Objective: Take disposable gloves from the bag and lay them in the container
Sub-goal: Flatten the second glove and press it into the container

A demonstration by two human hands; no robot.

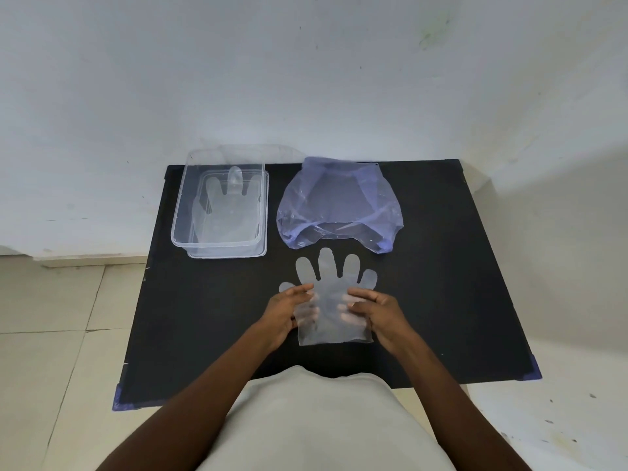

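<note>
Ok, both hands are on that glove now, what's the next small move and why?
Probably lift the glove and carry it left to the clear container: both hands, left and right, already hold its sides, and one glove already lies inside.

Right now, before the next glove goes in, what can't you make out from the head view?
- Bag: whether gloves remain inside; its wrinkled film hides the contents.
- Container: how many gloves lie there; clear layers overlap.
- Held glove: single or several stuck together.
- Left hand and right hand: fingers blurred behind the glove film.
</note>
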